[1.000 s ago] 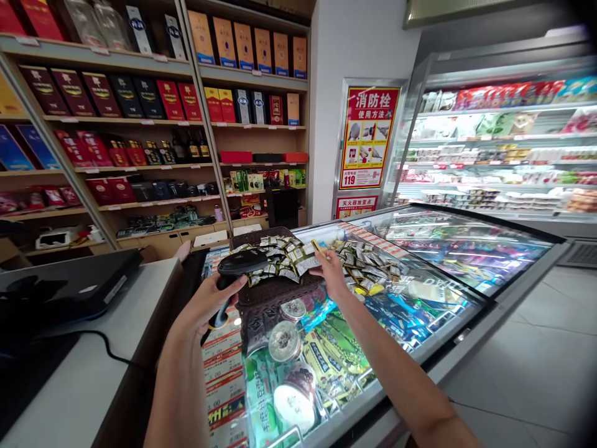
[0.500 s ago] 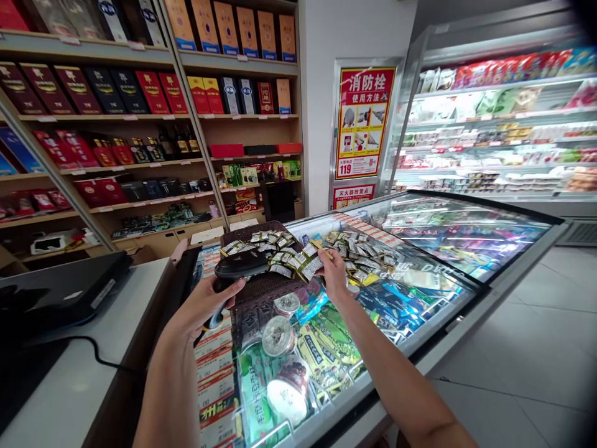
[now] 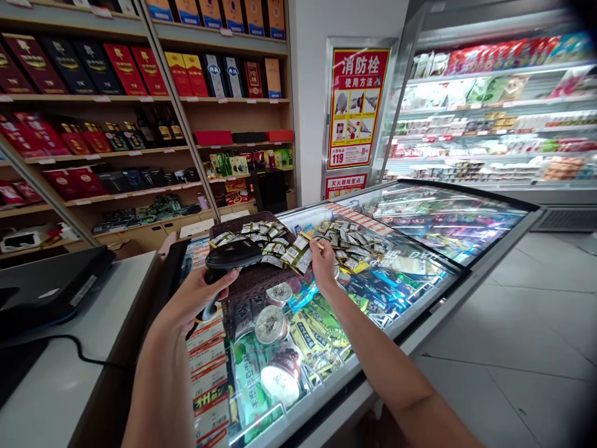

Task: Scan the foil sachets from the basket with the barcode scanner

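My left hand point(image 3: 203, 292) is closed around the handle of a black barcode scanner point(image 3: 234, 254), whose head points to the right. Between the fingers of my right hand point(image 3: 323, 264) is a small printed packet point(image 3: 298, 254), its back label turned toward me, close to the scanner's front. A dark woven basket point(image 3: 247, 283) lies beneath the scanner on the freezer's glass lid, with several similar packets point(image 3: 265, 230) in it. Just beyond my right hand, a loose pile of the same packets point(image 3: 352, 239) rests on the glass.
The chest freezer point(image 3: 420, 330) holds ice cream tubs point(image 3: 270, 325) and bagged goods under its lid. On the left is a white counter point(image 3: 107, 336) with a black device point(image 3: 51, 286) and cable. Shelves of boxes point(image 3: 121, 62) stand behind; a lit display fridge point(image 3: 494, 124) is at the right.
The view has shifted slightly, so the surroundings sit a little higher and further left. Both hands keep their hold, with the packet still beside the scanner.
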Tool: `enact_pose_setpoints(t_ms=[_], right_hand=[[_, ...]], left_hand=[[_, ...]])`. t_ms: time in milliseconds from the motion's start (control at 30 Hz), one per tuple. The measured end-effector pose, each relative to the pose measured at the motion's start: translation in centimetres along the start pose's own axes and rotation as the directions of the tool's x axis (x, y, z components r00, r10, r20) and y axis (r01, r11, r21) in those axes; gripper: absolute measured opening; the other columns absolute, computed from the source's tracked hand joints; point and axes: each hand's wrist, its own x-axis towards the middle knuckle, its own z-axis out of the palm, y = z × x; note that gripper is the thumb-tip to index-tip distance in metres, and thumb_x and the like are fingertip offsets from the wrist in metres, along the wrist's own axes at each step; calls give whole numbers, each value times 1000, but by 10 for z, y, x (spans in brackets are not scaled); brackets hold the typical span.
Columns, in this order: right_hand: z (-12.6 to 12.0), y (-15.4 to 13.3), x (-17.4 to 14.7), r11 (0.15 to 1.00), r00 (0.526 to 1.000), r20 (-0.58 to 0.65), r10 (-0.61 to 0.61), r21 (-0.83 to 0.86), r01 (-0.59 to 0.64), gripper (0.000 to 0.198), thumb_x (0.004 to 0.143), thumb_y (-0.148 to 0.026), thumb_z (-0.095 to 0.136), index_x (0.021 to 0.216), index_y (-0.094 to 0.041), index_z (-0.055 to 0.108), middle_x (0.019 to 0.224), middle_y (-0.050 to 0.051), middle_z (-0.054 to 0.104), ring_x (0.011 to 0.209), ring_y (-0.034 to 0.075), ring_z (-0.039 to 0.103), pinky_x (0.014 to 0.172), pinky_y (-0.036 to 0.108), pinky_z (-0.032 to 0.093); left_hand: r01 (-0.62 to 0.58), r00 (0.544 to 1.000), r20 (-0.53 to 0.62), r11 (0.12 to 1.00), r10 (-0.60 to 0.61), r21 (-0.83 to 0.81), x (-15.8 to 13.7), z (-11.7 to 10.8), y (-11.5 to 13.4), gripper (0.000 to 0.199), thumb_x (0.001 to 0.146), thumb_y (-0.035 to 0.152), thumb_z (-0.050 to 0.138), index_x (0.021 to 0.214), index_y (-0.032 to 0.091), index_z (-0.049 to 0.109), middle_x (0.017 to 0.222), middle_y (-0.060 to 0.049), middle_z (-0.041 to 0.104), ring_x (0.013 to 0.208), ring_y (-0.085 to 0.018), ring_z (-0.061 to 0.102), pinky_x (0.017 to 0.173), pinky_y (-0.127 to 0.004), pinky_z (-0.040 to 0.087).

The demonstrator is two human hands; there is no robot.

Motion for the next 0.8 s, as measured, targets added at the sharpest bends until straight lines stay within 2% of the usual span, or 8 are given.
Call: enact_pose_setpoints(t_ms=[300,400,533,700,800], right_hand=[[-3,-1,1,1000,1000,25,-6,14,6,44,85,-69,59,90,-26,54,57,-8,39,47,14,38,50,30,36],[-5,-3,3,1000,1000,2,-24,4,24,42,85,-67,60,92,-26,56,58,-6,43,51,16,46,54,31,41],[-5,-7,5,1000,1000,-29,-1,-13,1,39,87,-64,60,94,-26,57,62,-5,49,63,19,55,60,31,46],[-3,-8,8,1000,999,-47,-6,-31,5,37,88,-62,60,95,-26,57,66,-4,51,70,19,58,64,30,48],[-3,-7,9,999,998,-52,-31,-34,29,35,88,-60,60,93,-25,57,66,-3,51,71,19,58,65,30,48]], left_hand=[[37,999,-3,999,-37,-21,11,8,-13,57,54,63,87,79,20,58,55,3,60,45,-10,43,42,-23,26],[44,999,19,999,-43,-24,12,14,-11,58,54,65,86,80,21,56,55,3,59,48,-12,47,43,-23,29],[-5,999,32,1000,4,11,12,19,-10,58,58,69,82,78,19,59,55,2,59,50,-13,50,46,-23,30],[38,999,-6,998,-38,47,18,15,-19,65,56,76,79,82,19,63,55,3,60,46,-11,46,44,-21,25],[31,999,-32,999,-29,45,18,14,-19,65,54,75,80,81,18,63,56,3,61,49,-12,49,45,-21,28]])
